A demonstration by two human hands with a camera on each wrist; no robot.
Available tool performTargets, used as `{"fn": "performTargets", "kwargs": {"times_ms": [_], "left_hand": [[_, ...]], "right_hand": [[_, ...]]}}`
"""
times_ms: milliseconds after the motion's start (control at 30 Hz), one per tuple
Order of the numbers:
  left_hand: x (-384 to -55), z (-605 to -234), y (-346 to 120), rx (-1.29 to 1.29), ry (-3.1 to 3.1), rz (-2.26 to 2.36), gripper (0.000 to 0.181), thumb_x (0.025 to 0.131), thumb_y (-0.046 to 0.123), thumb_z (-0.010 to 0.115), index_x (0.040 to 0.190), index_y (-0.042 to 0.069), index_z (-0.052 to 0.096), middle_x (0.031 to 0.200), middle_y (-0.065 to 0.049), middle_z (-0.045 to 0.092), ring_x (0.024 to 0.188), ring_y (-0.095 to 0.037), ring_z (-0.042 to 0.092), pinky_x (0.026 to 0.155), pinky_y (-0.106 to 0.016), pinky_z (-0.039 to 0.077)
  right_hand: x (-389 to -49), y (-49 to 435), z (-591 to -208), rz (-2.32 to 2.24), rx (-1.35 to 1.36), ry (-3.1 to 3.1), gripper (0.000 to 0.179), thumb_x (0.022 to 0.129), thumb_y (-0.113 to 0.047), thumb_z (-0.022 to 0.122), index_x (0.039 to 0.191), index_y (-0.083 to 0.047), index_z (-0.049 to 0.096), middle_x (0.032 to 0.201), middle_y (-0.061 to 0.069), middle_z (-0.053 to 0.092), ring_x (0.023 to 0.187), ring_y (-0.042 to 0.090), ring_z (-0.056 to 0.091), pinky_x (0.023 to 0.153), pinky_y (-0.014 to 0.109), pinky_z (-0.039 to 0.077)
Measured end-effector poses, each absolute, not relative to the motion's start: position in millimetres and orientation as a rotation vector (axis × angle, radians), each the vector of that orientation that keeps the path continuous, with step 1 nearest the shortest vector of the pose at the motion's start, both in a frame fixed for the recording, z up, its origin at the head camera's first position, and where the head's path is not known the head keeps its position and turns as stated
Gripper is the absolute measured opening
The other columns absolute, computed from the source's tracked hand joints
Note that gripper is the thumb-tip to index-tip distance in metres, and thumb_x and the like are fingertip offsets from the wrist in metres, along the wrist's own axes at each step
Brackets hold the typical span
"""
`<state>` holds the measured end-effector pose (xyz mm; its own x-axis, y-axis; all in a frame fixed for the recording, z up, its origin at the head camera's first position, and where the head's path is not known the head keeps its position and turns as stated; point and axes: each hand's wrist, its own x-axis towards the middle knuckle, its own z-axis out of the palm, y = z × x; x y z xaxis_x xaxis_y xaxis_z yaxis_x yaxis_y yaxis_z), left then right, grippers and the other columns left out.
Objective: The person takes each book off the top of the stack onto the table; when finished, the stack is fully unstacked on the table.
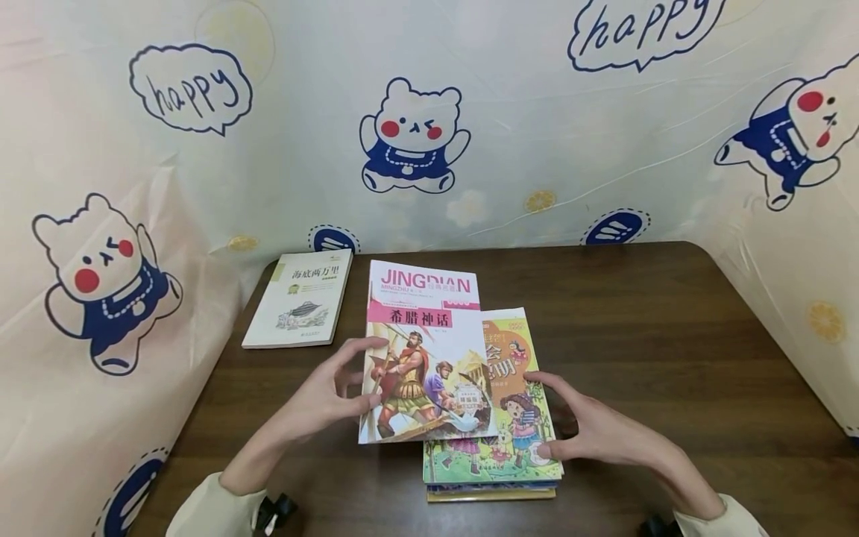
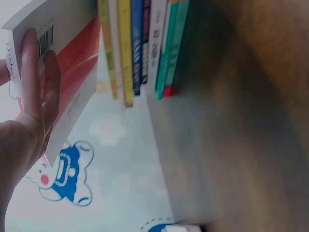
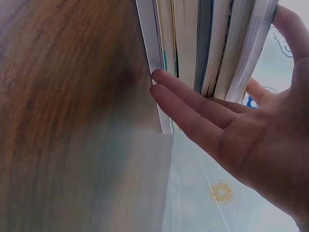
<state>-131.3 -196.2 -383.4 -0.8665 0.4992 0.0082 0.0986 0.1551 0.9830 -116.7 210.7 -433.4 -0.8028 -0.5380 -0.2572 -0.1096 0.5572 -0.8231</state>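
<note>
Pink-topped storybook (image 1: pixel 424 350) sits lifted and tilted over the left part of a stack of books (image 1: pixel 493 447) on the brown worktop (image 1: pixel 671 358), gripped at its left edge by the left hand (image 1: pixel 332 395). The right hand (image 1: pixel 597 429) rests straight-fingered against the stack's right side. A pale book (image 1: pixel 300 298) lies apart, further left.

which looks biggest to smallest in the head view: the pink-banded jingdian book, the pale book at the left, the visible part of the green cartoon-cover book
1. Pink-banded Jingdian book, gripped by the left hand; lifted nearer the camera, so partly flattered.
2. Pale book, lying flat, farther back.
3. Green cartoon-cover book, mostly covered; right hand on its edge.
</note>
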Motion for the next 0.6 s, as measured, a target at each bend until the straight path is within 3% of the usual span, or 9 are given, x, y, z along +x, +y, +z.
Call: {"fn": "performTargets", "kwargs": {"times_ms": [267, 600], "left_hand": [[-144, -363, -209, 0.56, 2.164, 1.776, 0.071, 0.086, -0.003, 0.067, 0.146, 0.016, 0.034, 0.147, -0.011, 0.024, 0.107, -0.027, 0.063, 0.066, -0.044, 0.057], [-168, -348, -220, 0.475, 2.149, 1.847, 0.071, 0.088, -0.004, 0.064, 0.147, 0.011, 0.028, 0.137, -0.017, 0.031, 0.098, -0.024, 0.065, 0.064, -0.043, 0.057]], "right_hand": [[-117, 211, -433, -1.188, -0.524, 2.274, 0.089, 0.08, -0.039, 0.077, 0.149, -0.036, 0.02, 0.146, 0.02, 0.031, 0.116, 0.035, 0.05, 0.088, 0.053, 0.049], [-118, 212, -435, -1.225, -0.546, 2.24, 0.088, 0.081, -0.037, 0.077, 0.149, -0.037, 0.021, 0.147, 0.02, 0.028, 0.115, 0.034, 0.053, 0.088, 0.05, 0.049]]}}
